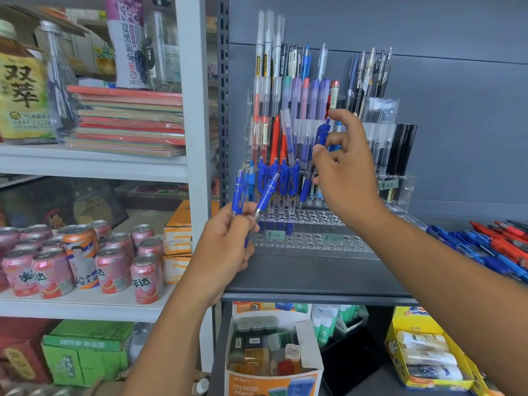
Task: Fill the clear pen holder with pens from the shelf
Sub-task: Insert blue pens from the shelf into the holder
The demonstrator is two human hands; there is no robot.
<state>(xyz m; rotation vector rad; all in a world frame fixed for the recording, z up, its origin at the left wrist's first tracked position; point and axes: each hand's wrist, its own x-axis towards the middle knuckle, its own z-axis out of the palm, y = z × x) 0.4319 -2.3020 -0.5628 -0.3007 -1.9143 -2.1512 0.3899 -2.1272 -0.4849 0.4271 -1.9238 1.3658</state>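
While the left hand [228,241] curls its fingers around two blue pens [238,192], held upright with their tops a little apart, the right hand [347,178] pinches a third blue pen [310,178] between its thumb and curled fingers. This pen is tilted, with its tip down among the middle tiers of the clear pen holder [308,242].

The holder is a stepped acrylic rack that stands at the back of the dark grey shelf [300,275], left of its middle. Its upper tiers are packed with upright pens: white and clear ones at the top, purple, red and orange ones below, and a few black pens [401,150] at its right end. Lower down, four blue click pens [278,178] stand side by side just behind the left hand's pair. The two lowest tiers show rows of open holes, and I count three price tags [275,235] on the rack.

A heap of loose pens [491,247], blue and red, lies at the right edge of the same shelf, well apart from the holder.

On the white shelves to the left are pink cans [114,270] with one orange can among them. A stack of coloured paper [128,124] sits above, with bottles behind it. Under the grey shelf, a cardboard box [274,381] holds small bottles, and a yellow box [400,355] holds white tubes.
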